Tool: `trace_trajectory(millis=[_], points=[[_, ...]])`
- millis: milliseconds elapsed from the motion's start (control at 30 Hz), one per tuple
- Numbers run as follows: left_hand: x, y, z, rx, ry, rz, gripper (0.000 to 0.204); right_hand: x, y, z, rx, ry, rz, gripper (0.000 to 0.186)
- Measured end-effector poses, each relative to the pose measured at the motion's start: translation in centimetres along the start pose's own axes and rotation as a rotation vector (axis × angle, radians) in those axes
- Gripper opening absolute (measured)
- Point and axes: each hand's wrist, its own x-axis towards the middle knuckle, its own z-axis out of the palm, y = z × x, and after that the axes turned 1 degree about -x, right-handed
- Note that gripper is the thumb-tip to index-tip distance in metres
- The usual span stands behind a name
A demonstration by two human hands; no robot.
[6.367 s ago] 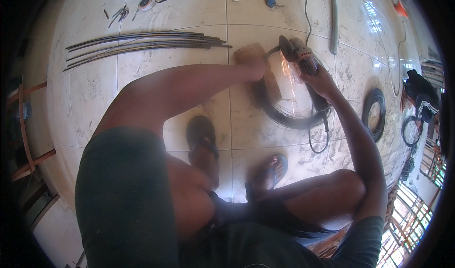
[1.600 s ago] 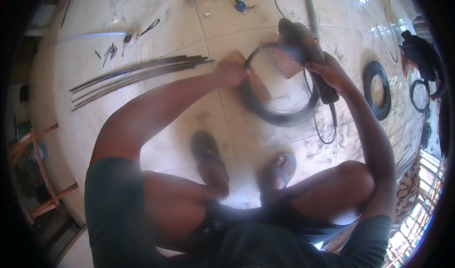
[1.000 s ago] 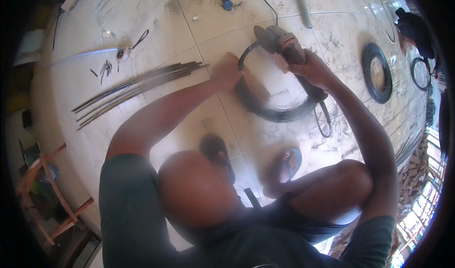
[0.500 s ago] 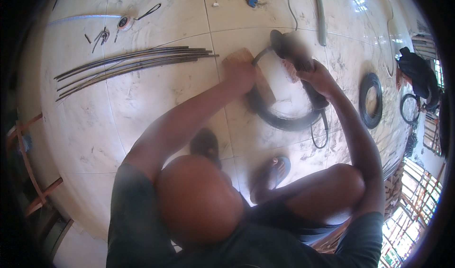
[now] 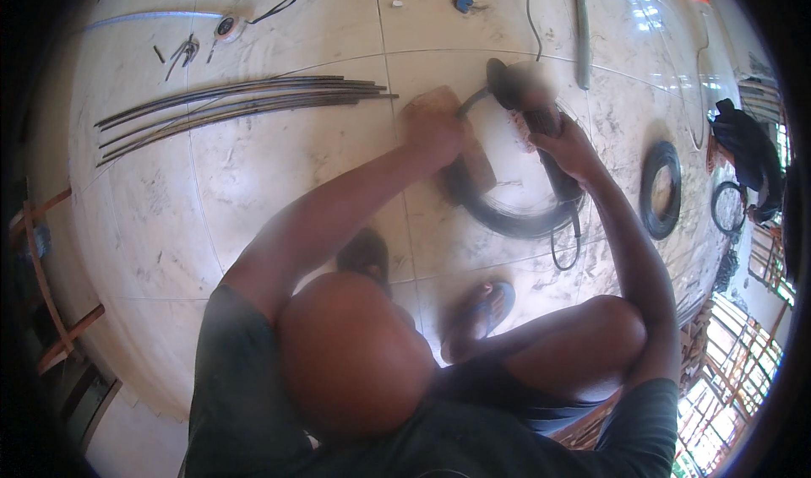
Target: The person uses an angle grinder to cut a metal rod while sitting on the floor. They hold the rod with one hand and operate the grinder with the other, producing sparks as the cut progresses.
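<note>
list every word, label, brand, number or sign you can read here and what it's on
None can be read.
Tape measure: any marks on its case or drawn-out blade are too small to read.
Grinder: its head is blurred, so any label there can't be read.
Coil: no text shows.

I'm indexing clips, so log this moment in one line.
left hand: holding wire coil | right hand: gripping angle grinder | nearby: metal rods, tape measure
</note>
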Motion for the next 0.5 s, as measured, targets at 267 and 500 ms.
trace_trajectory(millis=[267,500], points=[[0.1,0.5,-2.0,-0.026,-0.077,-0.017,0.028,-0.1,-0.3,0.2,-0.022,-0.005,0.061,0.062],[0.3,0.5,-1.7,-0.081,-0.086,-0.069,0.032,0.1,0.2,0.6,-0.018,0.035,0.037,0.064]])
